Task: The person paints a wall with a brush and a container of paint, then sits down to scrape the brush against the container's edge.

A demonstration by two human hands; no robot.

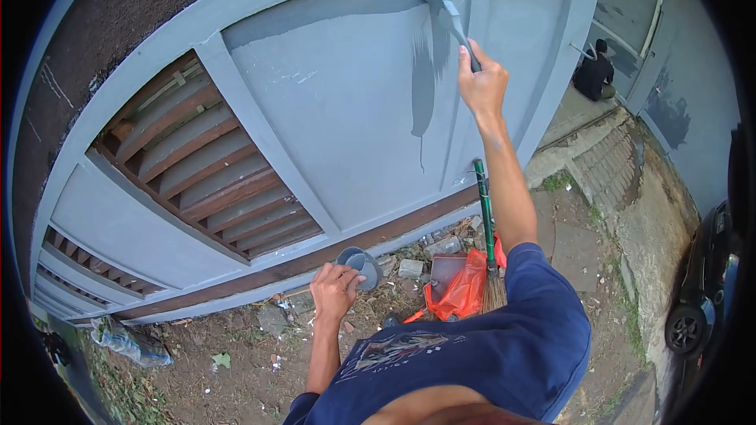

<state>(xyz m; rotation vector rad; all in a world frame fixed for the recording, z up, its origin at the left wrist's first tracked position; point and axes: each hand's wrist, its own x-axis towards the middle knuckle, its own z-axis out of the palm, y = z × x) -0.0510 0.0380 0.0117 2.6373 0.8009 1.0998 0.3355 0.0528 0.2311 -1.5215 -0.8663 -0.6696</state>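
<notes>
Head view: right hand (483, 85) clasps brush (450, 16), left hand (334, 290) grips pot (372, 274); panel (331, 110) top darkly coated, most below seemingly undone.

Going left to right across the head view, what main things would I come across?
Crumpled plastic sack → left hand holding a gray cup → red plastic bag → seated person → black car.

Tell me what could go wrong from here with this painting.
The thin run below the dark streak on the panel could dry as a visible line.

The cup seems held near its rim by the left hand, so a slip might spill it.

Drips from the brush in the raised right hand might land on the forearm.
</notes>
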